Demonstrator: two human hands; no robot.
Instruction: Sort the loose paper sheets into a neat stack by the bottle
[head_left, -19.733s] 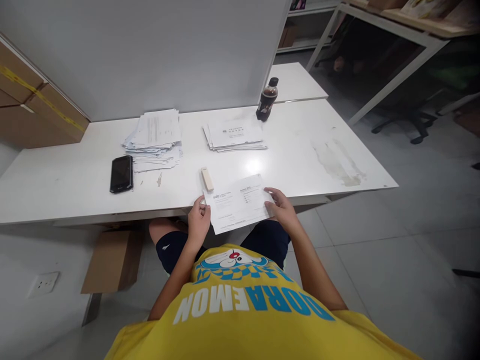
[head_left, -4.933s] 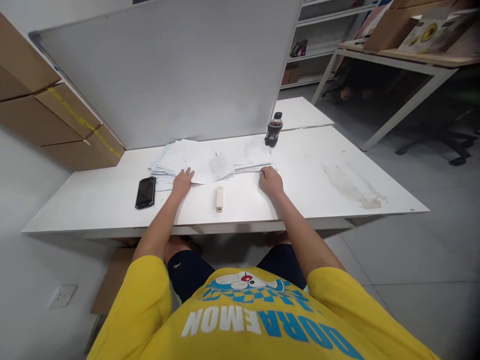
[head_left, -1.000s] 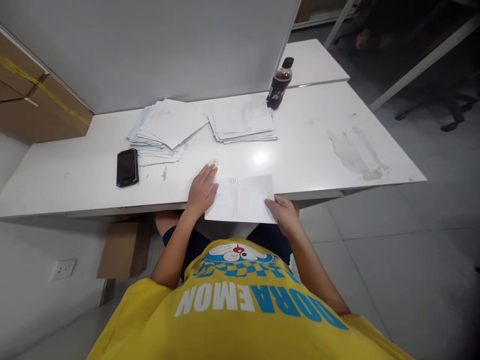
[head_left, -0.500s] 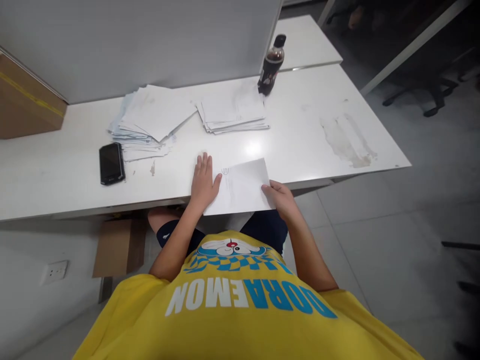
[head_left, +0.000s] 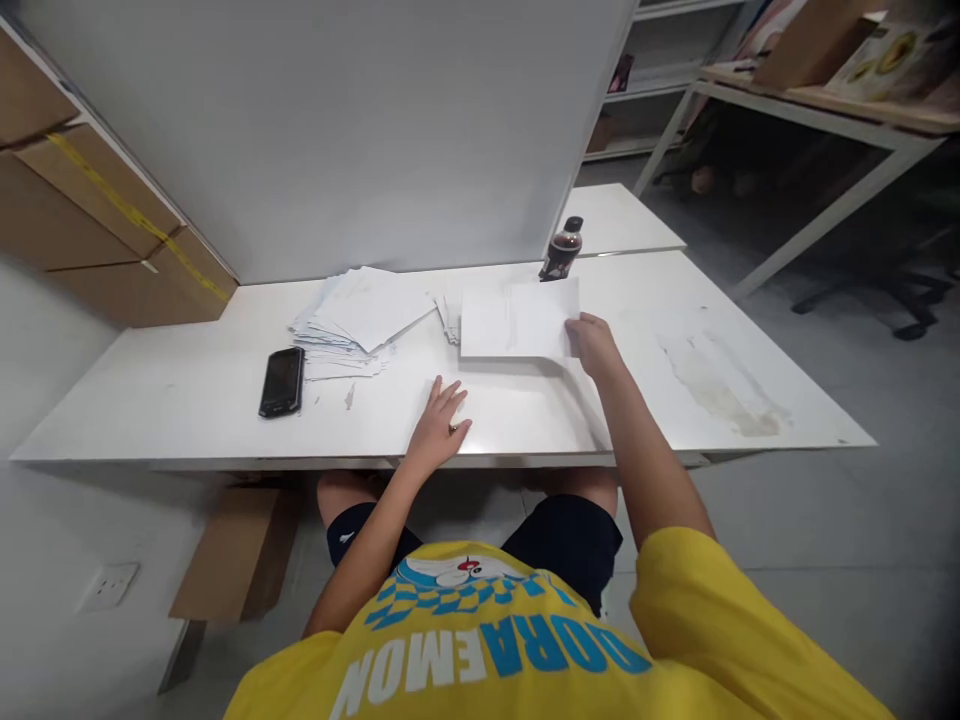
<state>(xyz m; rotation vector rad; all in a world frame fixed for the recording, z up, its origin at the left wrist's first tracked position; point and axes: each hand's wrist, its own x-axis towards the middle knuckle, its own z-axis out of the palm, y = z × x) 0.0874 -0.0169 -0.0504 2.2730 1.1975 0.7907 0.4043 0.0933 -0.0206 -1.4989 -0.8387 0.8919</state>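
Observation:
A folded sheet of white paper (head_left: 510, 320) is held by its right edge in my right hand (head_left: 592, 345), with the fingers closed on it. The sheet is raised over the neat paper stack (head_left: 448, 318) and covers most of it. My left hand (head_left: 437, 425) rests on the table near its front edge, fingers spread, holding nothing. To the left of the held sheet lies a larger, untidy pile of papers (head_left: 375, 305), with bluish sheets along its left side.
A black phone (head_left: 283, 382) lies left of the pile on the white table (head_left: 187, 400). Behind the held sheet stands a dark drink bottle (head_left: 562, 250). Cardboard boxes (head_left: 150, 260) fill the left end, against a grey partition (head_left: 360, 130). Stains mark the tabletop at right.
My right hand has lifted the paper off the front edge and moved it away from me over the stack. My left hand has let go of it. The view has tilted up.

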